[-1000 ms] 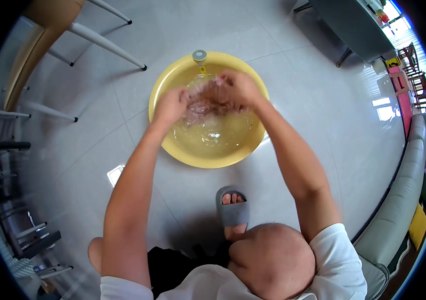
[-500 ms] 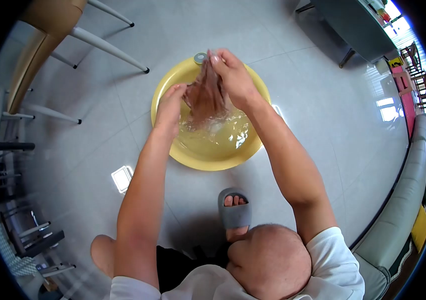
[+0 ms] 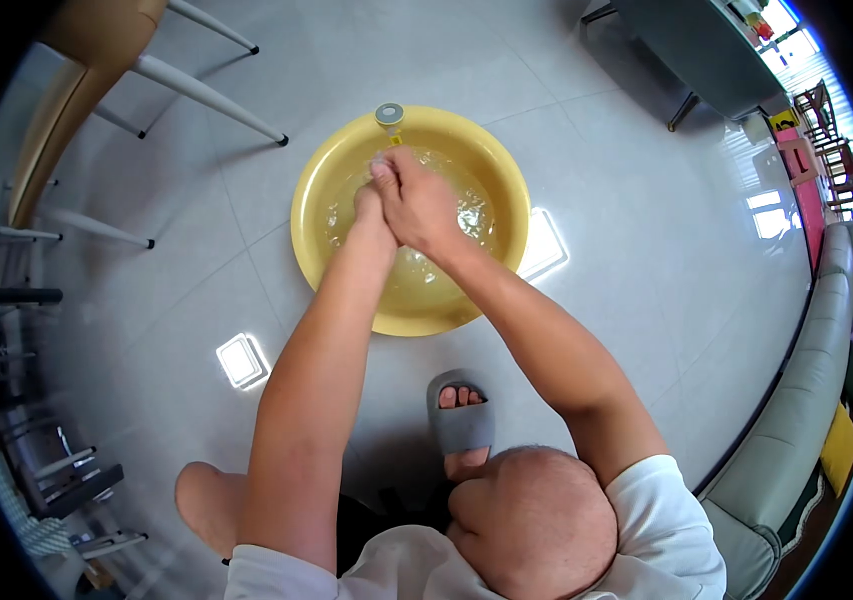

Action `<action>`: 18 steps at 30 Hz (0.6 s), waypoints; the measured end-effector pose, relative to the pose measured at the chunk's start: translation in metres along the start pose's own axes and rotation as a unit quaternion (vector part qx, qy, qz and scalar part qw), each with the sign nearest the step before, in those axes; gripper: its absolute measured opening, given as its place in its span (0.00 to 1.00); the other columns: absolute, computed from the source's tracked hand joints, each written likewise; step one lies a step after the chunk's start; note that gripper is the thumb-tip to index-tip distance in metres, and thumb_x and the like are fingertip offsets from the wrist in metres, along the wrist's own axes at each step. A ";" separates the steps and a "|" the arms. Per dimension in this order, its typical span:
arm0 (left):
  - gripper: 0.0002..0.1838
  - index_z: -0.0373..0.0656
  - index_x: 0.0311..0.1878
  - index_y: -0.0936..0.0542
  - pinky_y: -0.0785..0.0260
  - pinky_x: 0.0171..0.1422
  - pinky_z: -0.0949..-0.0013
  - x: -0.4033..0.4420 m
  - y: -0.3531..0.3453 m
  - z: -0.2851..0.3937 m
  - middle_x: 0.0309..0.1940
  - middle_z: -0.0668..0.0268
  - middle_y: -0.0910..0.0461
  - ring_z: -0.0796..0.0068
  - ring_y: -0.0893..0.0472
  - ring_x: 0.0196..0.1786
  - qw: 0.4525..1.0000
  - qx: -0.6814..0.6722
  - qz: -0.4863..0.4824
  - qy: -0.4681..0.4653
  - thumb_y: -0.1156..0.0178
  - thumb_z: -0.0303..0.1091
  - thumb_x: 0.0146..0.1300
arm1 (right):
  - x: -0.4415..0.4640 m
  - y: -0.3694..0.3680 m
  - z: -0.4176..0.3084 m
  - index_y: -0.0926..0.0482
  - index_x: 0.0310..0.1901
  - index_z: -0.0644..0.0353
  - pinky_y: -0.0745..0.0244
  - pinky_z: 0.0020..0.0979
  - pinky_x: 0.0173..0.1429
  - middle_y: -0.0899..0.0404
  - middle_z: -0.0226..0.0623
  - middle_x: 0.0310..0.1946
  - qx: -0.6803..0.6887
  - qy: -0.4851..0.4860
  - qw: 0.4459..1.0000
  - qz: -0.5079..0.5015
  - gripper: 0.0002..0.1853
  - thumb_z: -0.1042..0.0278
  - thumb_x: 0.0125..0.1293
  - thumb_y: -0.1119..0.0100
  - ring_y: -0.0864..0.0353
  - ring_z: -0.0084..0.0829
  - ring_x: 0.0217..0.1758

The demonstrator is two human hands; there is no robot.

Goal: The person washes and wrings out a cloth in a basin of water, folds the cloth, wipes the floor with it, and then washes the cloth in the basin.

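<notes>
A yellow basin [image 3: 312, 220] of water stands on the floor in front of me. Over it, my right hand [image 3: 419, 203] is closed and pressed against my left hand [image 3: 373, 213], which is partly covered by it. The fingers of both are wrapped together. The thin brown cloth seen between them half a second earlier is hidden inside the grip and does not show in the water. A round grey-green disc [image 3: 390, 114] sits at the basin's far rim, with a small yellow piece just below it.
A tan chair [image 3: 112, 35] with white legs stands at upper left. At upper right is a dark grey piece of furniture [image 3: 692, 50] on short legs. A grey-green sofa [image 3: 787, 430] runs along the right. My grey slipper [image 3: 462, 420] is on the tiled floor [image 3: 617, 250] near the basin.
My hands have come together and lowered toward the middle of the basin. The brown cloth, spread and hanging between them before, is now out of sight within the closed hands.
</notes>
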State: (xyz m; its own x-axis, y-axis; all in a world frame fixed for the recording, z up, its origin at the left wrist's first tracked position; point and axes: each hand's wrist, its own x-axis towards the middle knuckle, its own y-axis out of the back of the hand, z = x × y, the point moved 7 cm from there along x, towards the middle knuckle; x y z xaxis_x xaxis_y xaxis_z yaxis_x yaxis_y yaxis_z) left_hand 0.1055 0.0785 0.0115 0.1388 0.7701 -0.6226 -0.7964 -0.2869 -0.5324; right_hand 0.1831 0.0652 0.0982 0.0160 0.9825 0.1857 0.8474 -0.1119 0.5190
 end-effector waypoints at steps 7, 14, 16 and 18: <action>0.19 0.40 0.68 0.19 0.16 0.63 0.53 0.028 0.056 -0.005 0.57 0.54 0.11 0.55 0.12 0.61 0.977 0.206 -0.018 0.050 0.46 0.42 0.86 | 0.044 0.013 0.123 0.22 0.61 0.53 0.20 0.61 0.55 0.10 0.58 0.45 -0.241 -0.109 0.962 -0.070 0.19 0.49 0.86 0.53 0.12 0.64 0.51; 0.35 0.45 0.76 0.21 0.28 0.78 0.53 0.011 0.060 0.032 0.72 0.50 0.20 0.50 0.21 0.74 0.684 0.689 0.019 -0.238 0.23 0.33 0.66 | 0.026 -0.026 0.135 0.17 0.66 0.44 0.17 0.56 0.62 0.08 0.50 0.49 -0.244 -0.013 0.936 -0.253 0.18 0.58 0.81 0.46 0.10 0.57 0.55; 0.36 0.45 0.76 0.21 0.27 0.78 0.53 0.013 0.051 0.024 0.72 0.50 0.20 0.49 0.21 0.74 0.661 0.695 0.001 -0.283 0.22 0.34 0.64 | 0.019 -0.034 0.139 0.14 0.66 0.44 0.17 0.55 0.61 0.09 0.48 0.51 -0.257 0.007 0.921 -0.292 0.20 0.65 0.77 0.44 0.11 0.56 0.57; 0.37 0.45 0.76 0.21 0.27 0.77 0.53 0.011 0.040 0.023 0.73 0.51 0.20 0.48 0.21 0.73 0.635 0.699 -0.018 -0.328 0.21 0.35 0.63 | 0.022 -0.029 0.129 0.12 0.61 0.50 0.16 0.47 0.60 0.09 0.47 0.51 -0.119 0.018 0.953 -0.277 0.16 0.68 0.77 0.41 0.10 0.50 0.56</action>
State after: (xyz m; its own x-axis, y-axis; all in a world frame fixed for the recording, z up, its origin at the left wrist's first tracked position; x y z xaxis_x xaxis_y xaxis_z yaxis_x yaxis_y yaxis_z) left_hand 0.0616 0.0883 -0.0034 0.2611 0.9653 -0.0065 -0.6079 0.1696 0.7757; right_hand 0.2274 0.1095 -0.0198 -0.4209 0.8952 -0.1468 0.5756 0.3886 0.7195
